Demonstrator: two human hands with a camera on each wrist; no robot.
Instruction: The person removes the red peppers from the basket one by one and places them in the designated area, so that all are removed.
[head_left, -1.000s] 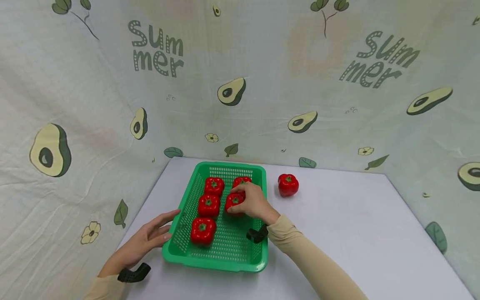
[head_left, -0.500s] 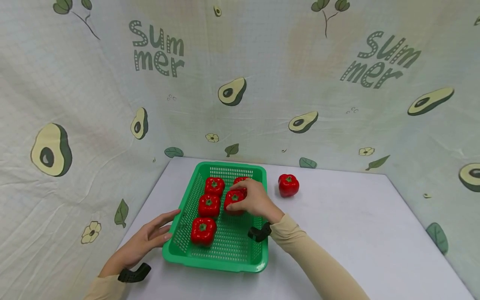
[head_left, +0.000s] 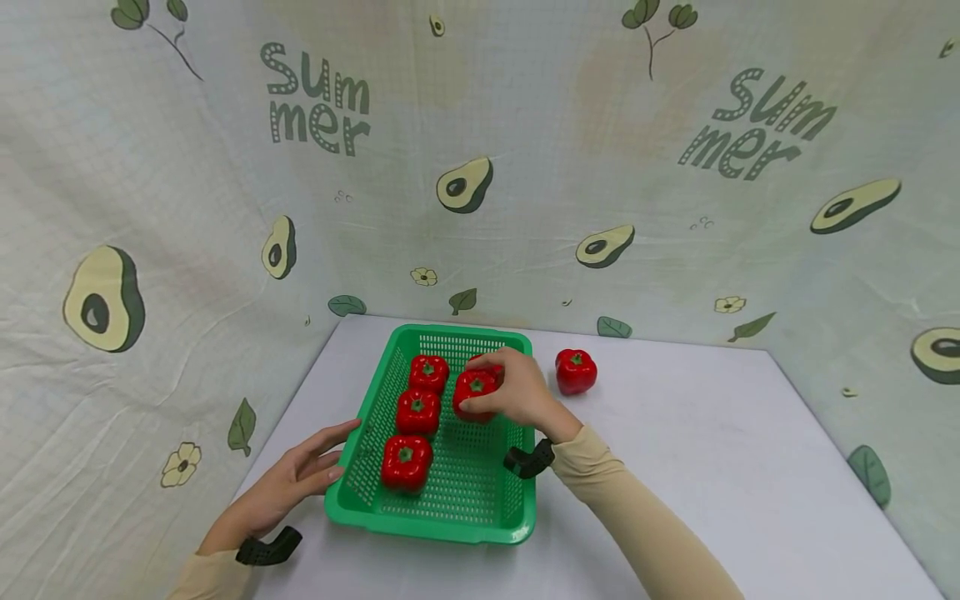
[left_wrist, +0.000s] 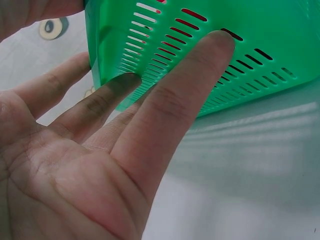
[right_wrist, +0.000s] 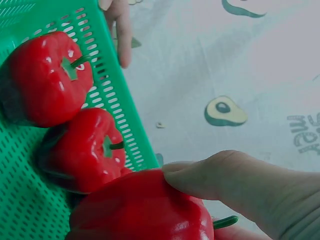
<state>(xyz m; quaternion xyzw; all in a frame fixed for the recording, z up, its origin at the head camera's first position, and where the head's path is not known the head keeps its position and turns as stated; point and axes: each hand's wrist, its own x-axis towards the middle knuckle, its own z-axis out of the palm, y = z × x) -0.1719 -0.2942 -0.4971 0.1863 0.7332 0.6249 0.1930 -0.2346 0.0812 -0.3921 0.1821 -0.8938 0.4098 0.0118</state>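
At centre frame, the glossy pepper [head_left: 474, 390] my right hand [head_left: 522, 392] pinches could slip if held too lightly, while my left hand [head_left: 279, 485], fingers loosely extended, touches the basket [head_left: 420, 527].

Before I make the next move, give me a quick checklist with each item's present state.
1. Right hand gripping the held red bell pepper: ok.
2. Left hand touching the left side of the green perforated basket: ok.
3. Left row of red bell peppers in the basket, stems up: ok.
4. Held pepper clear of the basket floor: cannot tell.
5. All peppers within the basket: not ok; the outside pepper sits on the white table.
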